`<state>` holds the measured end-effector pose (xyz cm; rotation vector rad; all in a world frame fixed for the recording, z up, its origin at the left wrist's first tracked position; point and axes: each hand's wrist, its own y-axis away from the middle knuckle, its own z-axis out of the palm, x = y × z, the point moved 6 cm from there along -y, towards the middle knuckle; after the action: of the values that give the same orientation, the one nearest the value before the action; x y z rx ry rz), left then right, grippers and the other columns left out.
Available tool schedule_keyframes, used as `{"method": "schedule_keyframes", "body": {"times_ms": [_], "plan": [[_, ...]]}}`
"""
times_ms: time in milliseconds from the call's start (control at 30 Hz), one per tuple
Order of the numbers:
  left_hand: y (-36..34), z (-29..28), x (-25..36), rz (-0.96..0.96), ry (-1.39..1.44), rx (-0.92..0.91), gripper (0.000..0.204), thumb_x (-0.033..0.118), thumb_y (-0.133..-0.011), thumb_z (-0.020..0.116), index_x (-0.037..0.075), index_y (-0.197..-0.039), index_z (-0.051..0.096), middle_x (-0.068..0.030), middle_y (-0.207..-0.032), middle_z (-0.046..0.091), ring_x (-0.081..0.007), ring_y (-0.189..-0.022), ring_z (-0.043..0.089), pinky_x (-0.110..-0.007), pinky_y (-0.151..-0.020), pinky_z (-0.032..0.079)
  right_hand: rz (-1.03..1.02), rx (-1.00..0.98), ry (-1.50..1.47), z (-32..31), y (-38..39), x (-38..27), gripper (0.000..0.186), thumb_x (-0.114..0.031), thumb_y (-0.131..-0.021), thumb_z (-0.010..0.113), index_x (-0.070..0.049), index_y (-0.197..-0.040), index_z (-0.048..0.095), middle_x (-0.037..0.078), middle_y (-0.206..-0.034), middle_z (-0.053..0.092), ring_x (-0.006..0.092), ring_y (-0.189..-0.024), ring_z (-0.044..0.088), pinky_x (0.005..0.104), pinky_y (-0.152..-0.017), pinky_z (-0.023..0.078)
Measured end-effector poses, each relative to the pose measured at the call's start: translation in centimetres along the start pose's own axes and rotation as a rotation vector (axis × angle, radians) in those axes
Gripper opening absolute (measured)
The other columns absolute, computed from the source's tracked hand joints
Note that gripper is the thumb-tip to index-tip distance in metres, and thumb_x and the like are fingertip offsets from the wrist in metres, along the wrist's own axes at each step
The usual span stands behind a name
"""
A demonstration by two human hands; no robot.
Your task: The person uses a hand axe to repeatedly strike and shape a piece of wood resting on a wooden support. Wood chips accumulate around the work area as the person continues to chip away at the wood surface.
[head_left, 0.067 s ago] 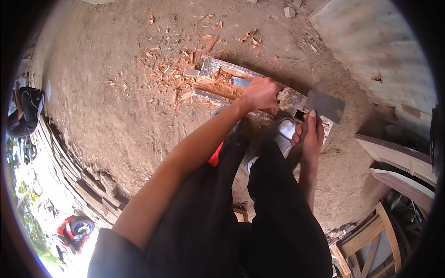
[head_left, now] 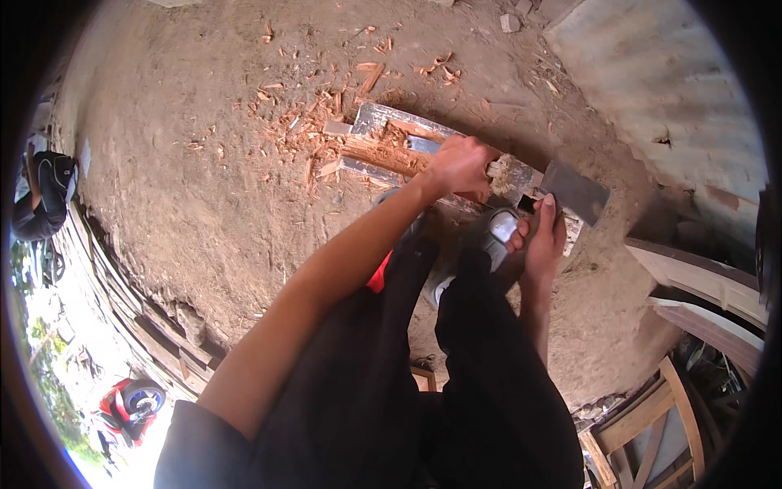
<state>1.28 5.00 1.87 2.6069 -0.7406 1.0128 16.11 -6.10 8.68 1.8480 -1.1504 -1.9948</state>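
Hewing under way, judged partly done. The reddish-brown wood billet [head_left: 377, 153] lies lengthwise on a worn, paint-flecked plank [head_left: 368, 118] on the dirt ground [head_left: 204, 208], its rough left end uncovered. Left hand [head_left: 463, 165] clenched round the billet farther right. Right hand [head_left: 544, 244], nearer and to the right, grasps a broad-bladed chopper; its dark rectangular blade [head_left: 577, 193] shows over the plank's right end. Contact there: cannot tell.

Done: much stock apparently removed, with wood chips [head_left: 305, 134] scattered left and far of the plank. Left: the visible face looks coarse and splintered, so likely more trimming or smoothing; finished shape and remaining amount not readable.
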Motion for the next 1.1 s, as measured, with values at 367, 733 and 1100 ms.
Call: {"method": "schedule_keyframes", "body": {"times_ms": [367,733,1100], "plan": [[0.2,0.1,-1.3,-0.041,-0.022,-0.065,0.047,0.036,-0.057,0.086,0.011,-0.096,0.076,-0.0165,-0.087,0.075,-0.0366,-0.085,0.074,-0.049,-0.076,0.058,0.048,-0.084,0.080,1.9,-0.4,0.5,0.040,-0.048,-0.108,0.054,-0.008,-0.112,0.054,0.001,-0.065,0.047,0.0111,-0.046,0.044,0.0295,-0.042,0.038],[2.2,-1.1,0.6,0.084,-0.030,-0.112,0.034,0.025,-0.069,0.074,0.011,-0.100,0.075,-0.0185,-0.087,0.075,-0.0376,-0.085,0.074,-0.050,-0.074,0.058,0.155,-0.127,0.126,-1.1,1.5,-1.9,0.045,-0.051,-0.109,0.049,-0.006,-0.115,0.053,0.002,-0.067,0.048,0.0122,-0.047,0.045,0.0297,-0.044,0.038],[0.5,0.6,2.5,0.041,0.174,-0.070,0.026,0.018,-0.062,0.073,0.005,-0.085,0.073,-0.0219,-0.081,0.072,-0.0427,-0.082,0.071,-0.052,-0.077,0.057,0.141,-0.108,0.091,-3.0,4.2,-3.0,0.045,-0.053,-0.110,0.046,-0.009,-0.117,0.052,0.001,-0.065,0.044,0.0102,-0.045,0.040,0.0276,-0.042,0.035]]}}
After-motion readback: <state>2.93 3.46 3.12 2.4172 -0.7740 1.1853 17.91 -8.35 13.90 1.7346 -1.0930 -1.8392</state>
